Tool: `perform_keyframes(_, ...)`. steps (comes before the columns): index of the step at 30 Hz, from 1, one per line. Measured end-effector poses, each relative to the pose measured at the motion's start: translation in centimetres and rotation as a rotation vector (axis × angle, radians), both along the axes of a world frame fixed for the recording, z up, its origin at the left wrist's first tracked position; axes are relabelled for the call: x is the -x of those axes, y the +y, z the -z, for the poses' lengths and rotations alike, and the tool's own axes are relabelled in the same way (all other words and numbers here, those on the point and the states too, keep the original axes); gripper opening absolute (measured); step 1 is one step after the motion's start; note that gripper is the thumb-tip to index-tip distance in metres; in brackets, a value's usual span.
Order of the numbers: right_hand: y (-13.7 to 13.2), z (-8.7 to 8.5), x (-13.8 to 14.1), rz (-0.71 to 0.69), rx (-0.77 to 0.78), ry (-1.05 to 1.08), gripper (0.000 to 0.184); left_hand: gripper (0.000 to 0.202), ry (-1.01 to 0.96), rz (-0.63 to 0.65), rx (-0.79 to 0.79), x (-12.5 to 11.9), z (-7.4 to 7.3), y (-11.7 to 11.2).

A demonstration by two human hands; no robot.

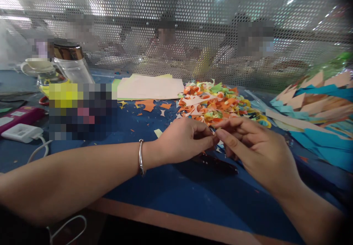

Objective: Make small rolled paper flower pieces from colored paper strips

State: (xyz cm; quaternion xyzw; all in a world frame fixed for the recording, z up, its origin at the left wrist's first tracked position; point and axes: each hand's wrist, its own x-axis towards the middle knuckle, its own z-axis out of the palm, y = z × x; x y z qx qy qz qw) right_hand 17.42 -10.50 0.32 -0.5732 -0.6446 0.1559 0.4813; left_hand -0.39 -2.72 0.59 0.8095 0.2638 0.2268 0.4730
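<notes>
My left hand (184,142), with a silver bracelet (141,156) on its wrist, meets my right hand (256,149) above the blue tabletop. Thumb and fingers of both are pinched together at one spot, around something too small to make out. Just behind the fingertips lies a heap of cut paper scraps (212,103), mostly orange, with white, green and yellow bits. Beneath the hands rests a dark, shiny long object (220,164), partly covered by them. A flat stack of pale paper sheets (149,87) lies beyond my left hand.
Folded peach and blue paper pieces (309,99) crowd the right side. At left are a clear bottle (74,70), a white cup (41,64), a purple box-like item (24,117) and a white charger (22,132) with cable. A perforated metal screen (187,2) stands behind; people show through it.
</notes>
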Motion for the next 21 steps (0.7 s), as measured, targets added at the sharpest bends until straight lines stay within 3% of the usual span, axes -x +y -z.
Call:
perform_keyframes(8,-0.08,-0.04,-0.01,0.032,-0.02,-0.035,0.023,0.038,0.006,0.016,-0.023,0.04,0.15,0.07)
perform_keyframes(15,-0.01,-0.23,-0.13,0.057,-0.051,-0.058,0.022,0.025,0.079,0.086,-0.079,0.47,-0.46,0.05)
perform_keyframes(18,-0.08,-0.28,-0.18,0.061,-0.053,-0.062,0.022,0.02,0.08,0.027,-0.063,0.6,-0.72,-0.06)
perform_keyframes(21,-0.15,-0.42,-0.07,0.049,-0.052,-0.058,0.022,0.015,-0.042,-0.056,0.012,0.47,-0.57,-0.01)
